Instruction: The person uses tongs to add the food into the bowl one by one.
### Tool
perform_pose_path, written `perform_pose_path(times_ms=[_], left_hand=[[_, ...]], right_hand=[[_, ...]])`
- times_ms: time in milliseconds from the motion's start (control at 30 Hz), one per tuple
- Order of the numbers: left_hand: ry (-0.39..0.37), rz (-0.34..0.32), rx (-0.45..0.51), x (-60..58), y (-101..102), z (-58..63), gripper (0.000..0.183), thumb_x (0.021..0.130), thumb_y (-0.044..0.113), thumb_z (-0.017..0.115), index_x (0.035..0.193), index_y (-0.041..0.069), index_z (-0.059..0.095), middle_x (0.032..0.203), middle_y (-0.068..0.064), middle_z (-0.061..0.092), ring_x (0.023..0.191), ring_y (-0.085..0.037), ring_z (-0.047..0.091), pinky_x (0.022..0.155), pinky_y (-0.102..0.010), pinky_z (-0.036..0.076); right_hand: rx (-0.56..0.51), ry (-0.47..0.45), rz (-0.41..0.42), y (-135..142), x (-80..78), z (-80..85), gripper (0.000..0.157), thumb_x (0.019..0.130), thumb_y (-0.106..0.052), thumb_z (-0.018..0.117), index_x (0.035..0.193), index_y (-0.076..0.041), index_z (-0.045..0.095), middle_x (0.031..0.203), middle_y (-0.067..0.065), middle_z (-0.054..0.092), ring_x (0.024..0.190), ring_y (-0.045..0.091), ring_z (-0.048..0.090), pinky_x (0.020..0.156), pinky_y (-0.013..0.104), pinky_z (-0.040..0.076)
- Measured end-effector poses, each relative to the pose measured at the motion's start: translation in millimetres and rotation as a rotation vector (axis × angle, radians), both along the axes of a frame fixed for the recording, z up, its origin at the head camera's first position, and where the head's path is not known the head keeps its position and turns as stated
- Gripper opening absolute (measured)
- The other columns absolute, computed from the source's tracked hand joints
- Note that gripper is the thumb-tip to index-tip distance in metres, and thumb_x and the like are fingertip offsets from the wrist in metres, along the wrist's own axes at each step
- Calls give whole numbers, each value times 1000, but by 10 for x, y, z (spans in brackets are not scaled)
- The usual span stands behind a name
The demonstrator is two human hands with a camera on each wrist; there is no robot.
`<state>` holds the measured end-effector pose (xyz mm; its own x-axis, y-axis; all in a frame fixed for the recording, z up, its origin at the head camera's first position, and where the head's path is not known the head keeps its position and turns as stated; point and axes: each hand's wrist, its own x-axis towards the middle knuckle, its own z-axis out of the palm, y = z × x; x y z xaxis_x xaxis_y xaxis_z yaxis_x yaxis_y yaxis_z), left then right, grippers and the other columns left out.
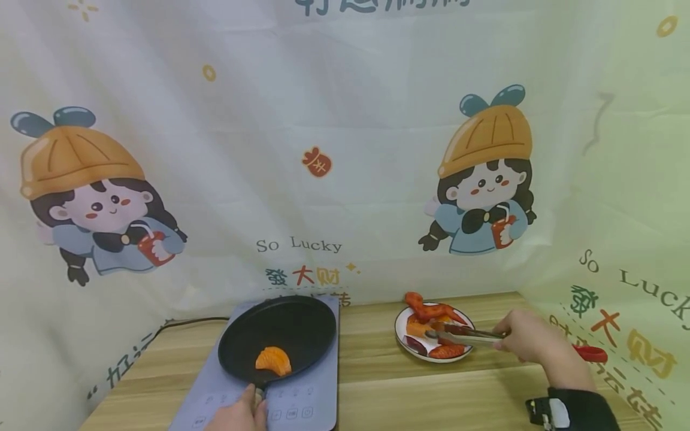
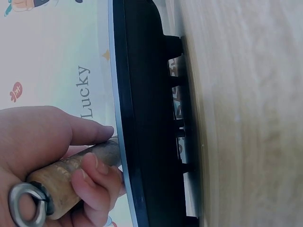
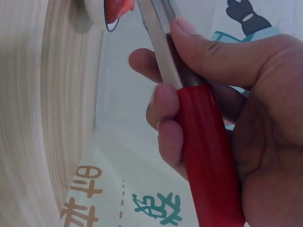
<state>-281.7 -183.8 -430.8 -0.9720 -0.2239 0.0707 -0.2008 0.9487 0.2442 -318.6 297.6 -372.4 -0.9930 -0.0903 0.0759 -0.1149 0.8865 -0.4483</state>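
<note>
My left hand [image 1: 241,413] grips the wooden handle [image 2: 71,179] of a black frying pan [image 1: 291,326], its fingers curled round it in the left wrist view. The pan rests on the cooktop, with an orange ridged piece of food [image 1: 274,360] lying inside. In my right hand [image 1: 530,338] are metal tongs [image 1: 477,335] with a red grip [image 3: 208,151]. Their tips reach in over a white dark-rimmed plate [image 1: 399,326], among the pieces of food on it. A red-orange chicken wing [image 1: 431,310] lies at the plate's back, overhanging the rim.
Under the pan sits a flat induction cooktop [image 1: 323,401] with touch buttons along its front; a black cable [image 1: 194,321] runs off its left side. The wooden table [image 1: 388,395] meets a printed cloth backdrop [image 1: 372,179] behind and on the right.
</note>
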Motion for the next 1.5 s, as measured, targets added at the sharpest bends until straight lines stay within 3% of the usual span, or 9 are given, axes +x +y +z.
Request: perform_pose_path(times_ms=[167,400,667,967,1167,1233,1333,1500], left_hand=[[-15,7,-6,-8,-21,-26,55,91,35,63,128,-5,55,94,-19,69,79,-35,66,74,-55,53],[-4,14,2,-19,-30,-51,55,90,34,63,129,-5,56,95,-21,69,79,-37,66,74,-55,52],[-29,15,-4,-7,-54,-71,55,91,36,62,128,-5,56,90,-19,68,74,-33,65,73,-54,53],[-13,18,10,18,-10,0,55,90,35,63,129,-4,56,97,-20,69,79,-36,66,74,-56,52],[4,9,12,20,1,10,54,90,33,63,128,-4,56,95,-19,70,77,-34,66,73,-55,53],[6,6,15,24,10,17,53,90,33,63,128,-4,57,95,-19,70,77,-34,66,73,-55,53],[7,4,16,31,13,28,54,90,34,63,128,-4,57,98,-20,69,78,-35,66,73,-55,52],[21,0,22,50,32,57,53,90,33,64,128,-3,57,102,-21,69,81,-37,65,75,-56,52]], right_hand=[[15,6,-21,45,9,10,26,81,-15,75,106,-6,74,85,3,66,50,13,52,47,29,43],[11,30,-12,76,41,75,29,83,-16,73,108,-1,72,81,5,65,49,14,52,47,30,43],[109,205,-12,-15,47,189,26,83,-23,73,104,-9,75,94,10,72,81,27,63,68,48,52],[122,245,-94,-233,85,308,28,83,-27,74,106,-12,76,95,10,72,71,20,57,57,38,48],[120,291,-179,-354,80,327,33,85,-35,71,111,-15,74,108,19,69,77,31,62,48,36,44],[124,336,-213,-432,71,325,33,86,-36,70,113,-17,74,111,20,67,83,35,63,46,35,42],[132,439,-247,-607,56,325,32,86,-35,71,114,-20,73,105,19,69,76,32,62,43,32,37],[131,716,-210,-977,44,291,28,80,-27,77,108,-22,76,88,10,74,59,27,62,40,33,37]])
